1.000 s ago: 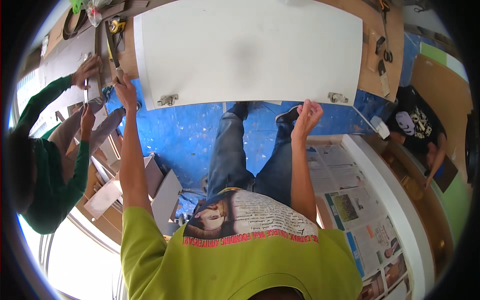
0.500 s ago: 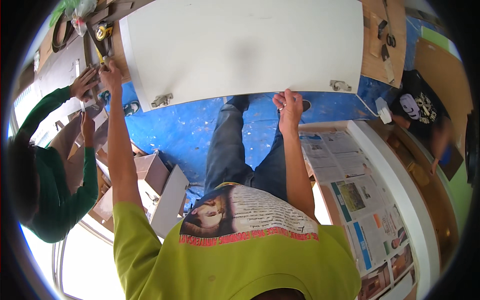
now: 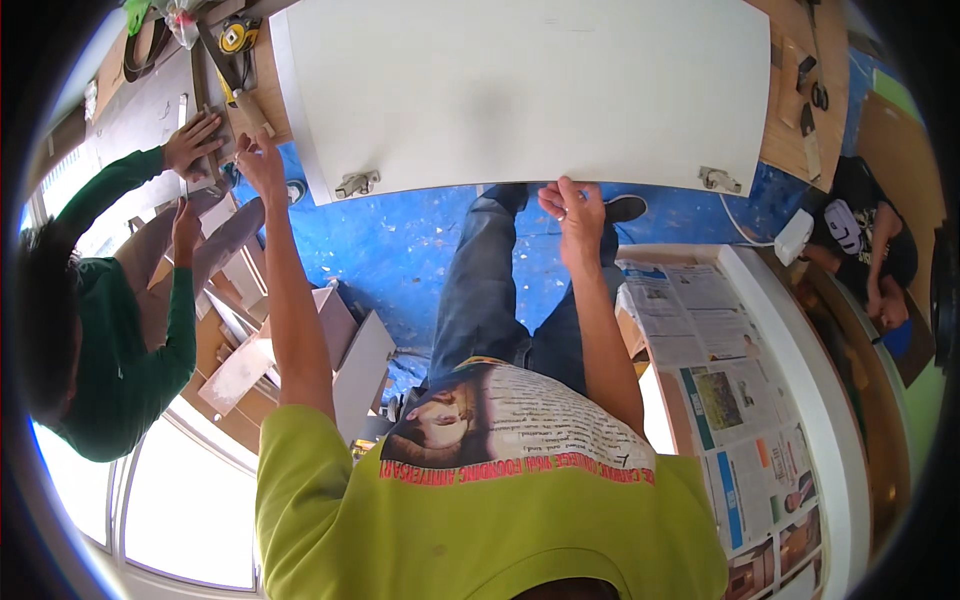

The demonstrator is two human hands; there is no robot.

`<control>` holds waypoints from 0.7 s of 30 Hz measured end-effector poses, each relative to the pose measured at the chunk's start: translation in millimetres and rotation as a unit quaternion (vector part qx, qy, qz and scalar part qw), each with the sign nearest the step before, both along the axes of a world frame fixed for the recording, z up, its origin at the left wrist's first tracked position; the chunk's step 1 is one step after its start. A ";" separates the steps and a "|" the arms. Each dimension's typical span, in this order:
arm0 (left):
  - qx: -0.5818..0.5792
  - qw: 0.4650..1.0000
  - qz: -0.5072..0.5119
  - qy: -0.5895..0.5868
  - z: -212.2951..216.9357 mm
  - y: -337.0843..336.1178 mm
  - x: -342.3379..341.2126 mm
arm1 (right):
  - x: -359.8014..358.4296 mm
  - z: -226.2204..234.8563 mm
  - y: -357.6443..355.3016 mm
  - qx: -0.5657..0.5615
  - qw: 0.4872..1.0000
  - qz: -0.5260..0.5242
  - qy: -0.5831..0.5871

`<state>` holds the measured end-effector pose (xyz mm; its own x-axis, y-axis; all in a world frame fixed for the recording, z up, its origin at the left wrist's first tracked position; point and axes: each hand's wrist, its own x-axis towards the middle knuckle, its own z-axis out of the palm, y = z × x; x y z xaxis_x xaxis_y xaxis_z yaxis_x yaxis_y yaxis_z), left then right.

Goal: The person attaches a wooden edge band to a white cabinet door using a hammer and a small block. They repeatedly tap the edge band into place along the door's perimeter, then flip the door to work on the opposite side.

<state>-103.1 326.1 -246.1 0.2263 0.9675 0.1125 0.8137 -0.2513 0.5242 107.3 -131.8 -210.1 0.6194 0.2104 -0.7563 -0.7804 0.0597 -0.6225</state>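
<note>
A large white cabinet door (image 3: 520, 90) lies flat on a wooden worktop, with one metal hinge (image 3: 357, 184) near its left front corner and another hinge (image 3: 720, 180) near its right. My right hand (image 3: 578, 220) is at the door's front edge, fingers curled and a fingertip on the rim. My left hand (image 3: 262, 168) hovers left of the door, with loosely bent fingers and nothing visible in them. Just beyond it lies a tool's wooden handle (image 3: 252, 115), apart from the fingers. A yellow and black tape measure (image 3: 238, 36) sits farther back.
At left, a person in green sleeves (image 3: 130, 330) has a hand on a dark board. Scissors (image 3: 819, 96) and a scraper (image 3: 809, 140) lie right of the door. Newspaper (image 3: 720, 400) covers a white-edged cabinet. Another person (image 3: 865, 230) sits far right. Blue sheeting (image 3: 370, 240) covers the floor.
My left hand has come away from the wooden handle, toward me. My right hand stays at the door's edge. The view has shifted slightly, and the person at far right has leaned differently.
</note>
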 end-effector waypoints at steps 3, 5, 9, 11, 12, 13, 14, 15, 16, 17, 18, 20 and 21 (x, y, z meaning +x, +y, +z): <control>0.031 0.999 -0.029 -0.003 -10.6 35.1 -10.1 | 5.6 3.7 -2.9 0.006 1.000 0.026 0.012; -0.025 0.994 -0.070 0.078 8.0 32.2 22.8 | 3.8 1.2 -5.8 0.007 1.000 0.016 0.011; -0.061 0.997 -0.040 0.028 4.9 40.4 8.7 | 1.2 12.5 -12.7 -0.034 0.999 0.006 -0.030; -0.098 0.993 0.035 -0.058 21.9 5.1 28.6 | -1.5 18.9 -20.6 -0.086 0.990 0.010 -0.112; -0.116 0.986 0.073 -0.099 35.5 -16.2 34.4 | -3.1 24.6 -24.7 -0.112 0.982 0.012 -0.151; -0.084 0.987 0.058 -0.122 35.9 -29.9 28.8 | -2.2 34.6 -23.3 -0.119 0.978 0.015 -0.169; -0.051 0.987 0.043 -0.144 33.4 -45.2 20.9 | -1.7 44.2 -21.3 -0.126 0.974 0.018 -0.185; -0.017 0.985 0.030 -0.167 36.6 -58.5 12.6 | -1.8 53.4 -16.2 -0.131 0.970 0.022 -0.203; 0.023 0.987 0.025 -0.158 49.2 -81.5 21.2 | -2.2 57.4 -13.9 -0.113 0.969 0.036 -0.216; 0.063 0.987 0.020 -0.148 68.4 -112.3 35.6 | -2.7 62.3 -6.7 -0.083 0.971 0.043 -0.220; 0.025 0.988 0.009 -0.150 91.8 -138.5 46.9 | -2.8 66.7 4.5 -0.050 0.972 0.052 -0.224; -0.029 0.987 -0.027 -0.153 123.2 -193.0 57.2 | -7.0 76.7 24.7 0.002 0.966 0.102 -0.238; -0.047 0.985 -0.056 -0.156 133.0 -217.2 59.9 | -10.3 83.3 34.6 0.019 0.959 0.137 -0.247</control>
